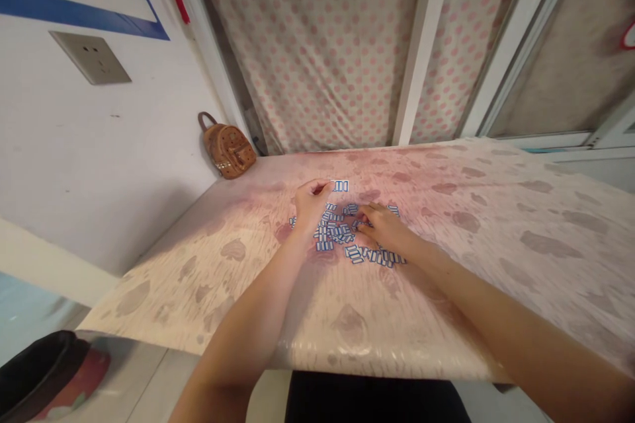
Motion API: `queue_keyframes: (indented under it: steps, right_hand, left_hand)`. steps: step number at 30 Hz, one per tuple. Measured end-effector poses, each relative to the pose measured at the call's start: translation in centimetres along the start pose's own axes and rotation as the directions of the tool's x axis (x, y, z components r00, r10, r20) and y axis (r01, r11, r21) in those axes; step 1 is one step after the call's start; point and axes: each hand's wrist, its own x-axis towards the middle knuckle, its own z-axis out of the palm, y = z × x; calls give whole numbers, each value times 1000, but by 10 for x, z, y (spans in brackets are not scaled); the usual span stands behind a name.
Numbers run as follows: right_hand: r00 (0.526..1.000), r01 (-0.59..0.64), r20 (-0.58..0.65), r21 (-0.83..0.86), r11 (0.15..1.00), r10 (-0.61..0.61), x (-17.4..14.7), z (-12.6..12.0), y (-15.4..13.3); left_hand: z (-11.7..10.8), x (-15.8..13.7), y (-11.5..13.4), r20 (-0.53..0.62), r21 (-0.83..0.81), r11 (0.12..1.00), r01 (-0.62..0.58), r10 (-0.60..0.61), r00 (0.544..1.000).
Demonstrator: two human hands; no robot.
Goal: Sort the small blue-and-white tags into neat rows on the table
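Note:
A loose pile of small white tiles with blue edges (328, 232) lies near the middle of the table. At its far side, a short row of the same tiles (340, 186) stands apart from the pile. My left hand (311, 201) reaches over the pile's left side, its fingers pinched at the left end of that row. A tile there is partly hidden by the fingertips. My right hand (380, 225) is low over the right part of the pile, fingers bent and a little apart among the tiles. Its palm and forearm hide some tiles. More tiles (381, 256) lie beneath the right wrist.
A heart-patterned cloth covers the table (233, 250). A small brown backpack (231, 149) leans by the wall at the back left corner. Polka-dot curtains (317, 46) hang behind. A lined bin (74, 377) stands on the floor at left.

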Motion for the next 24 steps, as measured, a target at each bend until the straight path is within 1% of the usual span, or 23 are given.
queue_keyframes:
  steps: [4, 8, 13, 20, 24]
  right_hand:
    - [1000, 19, -23, 21, 1000, -18, -2, 0, 2]
    - [1000, 25, -18, 49, 999, -24, -3, 1, 3]
    - [1000, -2, -27, 9, 1000, 2, -3, 1, 3]
    - [998, -38, 44, -49, 998, 40, -6, -5, -8]
    - [998, -31, 47, -55, 998, 33, -9, -6, -14]
  left_hand:
    - [1, -1, -1, 20, -20, 1000, 10, -9, 1000]
    - [2, -2, -3, 27, -23, 1000, 4, -3, 1000]
    - [2, -2, -6, 34, -18, 1000, 11, -10, 999]
    - [2, -1, -6, 49, -25, 1000, 10, -8, 999]
    - [2, -2, -6, 44, 3, 1000, 12, -12, 999]
